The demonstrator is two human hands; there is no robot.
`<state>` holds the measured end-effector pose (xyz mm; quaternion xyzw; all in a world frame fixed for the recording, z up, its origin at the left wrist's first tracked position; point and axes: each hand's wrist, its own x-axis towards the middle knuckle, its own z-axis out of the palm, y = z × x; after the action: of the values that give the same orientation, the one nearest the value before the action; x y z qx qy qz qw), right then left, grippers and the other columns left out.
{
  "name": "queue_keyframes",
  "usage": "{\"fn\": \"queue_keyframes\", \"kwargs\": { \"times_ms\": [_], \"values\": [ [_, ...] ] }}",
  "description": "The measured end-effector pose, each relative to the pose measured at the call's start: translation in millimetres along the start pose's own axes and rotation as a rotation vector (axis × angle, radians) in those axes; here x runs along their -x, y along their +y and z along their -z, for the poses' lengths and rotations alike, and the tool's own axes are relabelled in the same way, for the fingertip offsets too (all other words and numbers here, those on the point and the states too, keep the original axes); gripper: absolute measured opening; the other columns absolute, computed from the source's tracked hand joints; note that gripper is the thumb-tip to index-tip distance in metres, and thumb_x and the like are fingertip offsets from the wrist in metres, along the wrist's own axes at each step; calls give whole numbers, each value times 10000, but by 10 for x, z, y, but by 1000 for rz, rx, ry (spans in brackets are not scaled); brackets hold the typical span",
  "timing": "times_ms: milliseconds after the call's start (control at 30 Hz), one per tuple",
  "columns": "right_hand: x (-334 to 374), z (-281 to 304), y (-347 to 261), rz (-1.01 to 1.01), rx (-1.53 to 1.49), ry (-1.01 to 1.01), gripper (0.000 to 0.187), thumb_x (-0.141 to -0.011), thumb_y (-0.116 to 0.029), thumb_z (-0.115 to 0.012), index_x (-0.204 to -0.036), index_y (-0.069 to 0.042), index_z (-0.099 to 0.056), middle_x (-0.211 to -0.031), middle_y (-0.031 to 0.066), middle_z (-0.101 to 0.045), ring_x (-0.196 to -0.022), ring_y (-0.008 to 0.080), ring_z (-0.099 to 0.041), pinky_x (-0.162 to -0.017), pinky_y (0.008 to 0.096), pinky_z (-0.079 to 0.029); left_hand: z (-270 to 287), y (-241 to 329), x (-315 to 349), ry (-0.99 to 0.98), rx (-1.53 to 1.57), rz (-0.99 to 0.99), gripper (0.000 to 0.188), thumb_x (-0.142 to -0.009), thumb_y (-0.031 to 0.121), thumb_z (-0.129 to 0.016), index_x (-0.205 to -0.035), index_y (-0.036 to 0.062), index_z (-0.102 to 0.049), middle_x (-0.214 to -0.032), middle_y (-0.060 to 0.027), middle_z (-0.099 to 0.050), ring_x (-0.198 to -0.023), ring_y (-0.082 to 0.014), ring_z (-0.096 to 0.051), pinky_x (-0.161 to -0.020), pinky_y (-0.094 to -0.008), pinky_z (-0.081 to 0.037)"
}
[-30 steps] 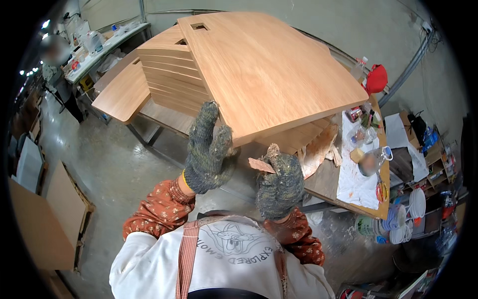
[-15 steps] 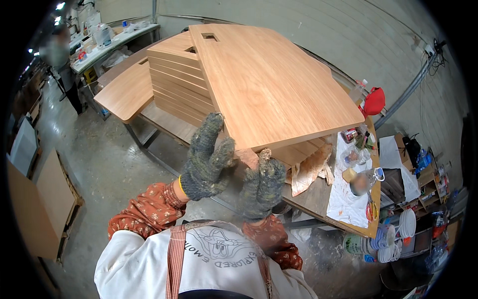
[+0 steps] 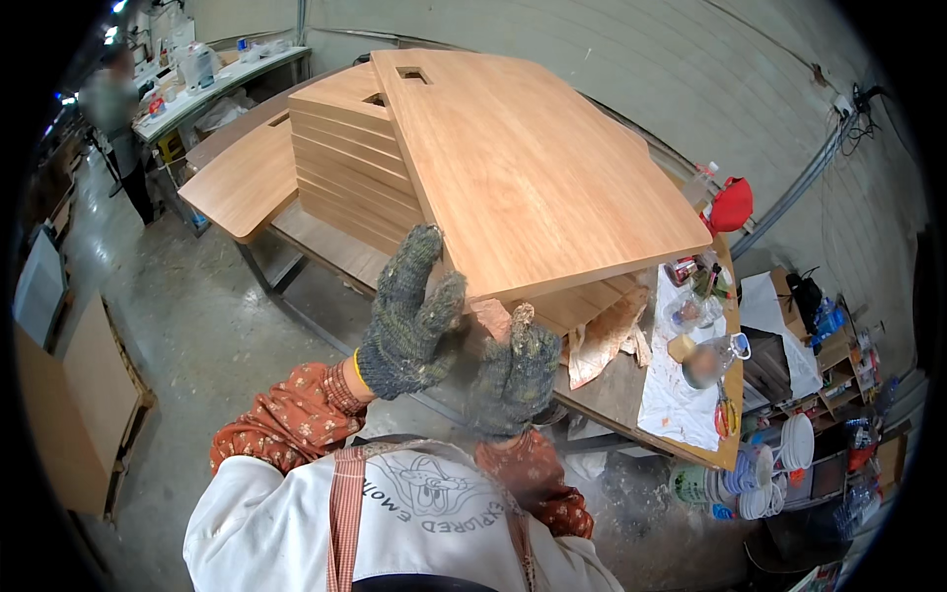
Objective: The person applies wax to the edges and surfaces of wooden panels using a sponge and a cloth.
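Note:
A large light wood-grain panel [image 3: 552, 178] with a rectangular cutout lies on top of a stack of similar boards [image 3: 350, 173]. My left hand [image 3: 402, 316], in a dark knitted glove, is at the panel's near left corner. Its fingers stretch upward along the edge and its thumb stands apart. My right hand [image 3: 515, 380], gloved the same way and slightly blurred, is just below the front edge. Its fingers are closed on a folded pinkish-brown piece [image 3: 490, 318], which looks like sandpaper and meets the panel's corner. The right palm side is hidden.
The workbench [image 3: 602, 400] carries a crumpled brown-stained sheet [image 3: 602, 340], a white cloth [image 3: 676, 395], a bottle, scissors and a red cap [image 3: 732, 204]. Buckets [image 3: 789, 444] stand on the floor at right. Boards [image 3: 104, 380] lean at left. Another person [image 3: 118, 128] stands far left.
The view has shifted slightly, so the panel and bench sit a little further left. Both hands keep nearly the same place at the panel's corner; the right hand still holds the pinkish-brown piece.

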<state>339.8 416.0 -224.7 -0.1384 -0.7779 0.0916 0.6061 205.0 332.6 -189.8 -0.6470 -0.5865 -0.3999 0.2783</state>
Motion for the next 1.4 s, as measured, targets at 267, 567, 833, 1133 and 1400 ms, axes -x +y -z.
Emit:
{"fn": "queue_keyframes", "kwargs": {
  "times_ms": [267, 567, 833, 1133, 1400],
  "values": [
    [-57, -6, -23, 13, 6, -1, 402, -850, -143, -605, -1206, 38, -557, -979, 191, -589, -851, 354, -549, -760, 448, -443, -23, -16, 14, 2, -2, 0, 1032, -597, 64, -660, -1493, 178, -160, -1460, -315, -210, -1325, -510, -259, -1055, -558, -283],
    [-34, -36, -22, 12, 20, -26, 390, -865, -145, -579, -1206, 42, -556, -974, 192, -583, -838, 358, -539, -760, 458, -430, -35, -37, 12, 32, -37, -31, 1041, -590, 91, -691, -1487, 140, -165, -1456, -315, -219, -1327, -508, -259, -1058, -550, -284],
    [-9, -40, -30, 30, 3, -3, 392, -865, -142, -564, -1200, 61, -550, -972, 200, -575, -833, 357, -532, -757, 466, -420, -23, -1, -3, 38, -19, -19, 1027, -594, 98, -695, -1483, 129, -181, -1455, -311, -228, -1327, -505, -262, -1059, -548, -283],
    [-69, 16, -41, 18, -56, -113, 389, -849, -125, -558, -1179, 81, -549, -906, 197, -560, -786, 358, -524, -714, 467, -417, -29, 6, 12, 41, 60, 26, 913, -600, 99, -657, -1440, 149, -304, -1460, -295, -230, -1331, -487, -267, -1044, -544, -283],
    [-39, -73, 2, 56, -66, 13, 380, -823, -129, -592, -1160, 44, -565, -917, 199, -559, -799, 369, -534, -728, 468, -422, -21, 15, 5, 4, 10, 61, 916, -590, 105, -657, -1437, 139, -308, -1452, -298, -247, -1327, -485, -279, -1046, -542, -282]
  ]
}}
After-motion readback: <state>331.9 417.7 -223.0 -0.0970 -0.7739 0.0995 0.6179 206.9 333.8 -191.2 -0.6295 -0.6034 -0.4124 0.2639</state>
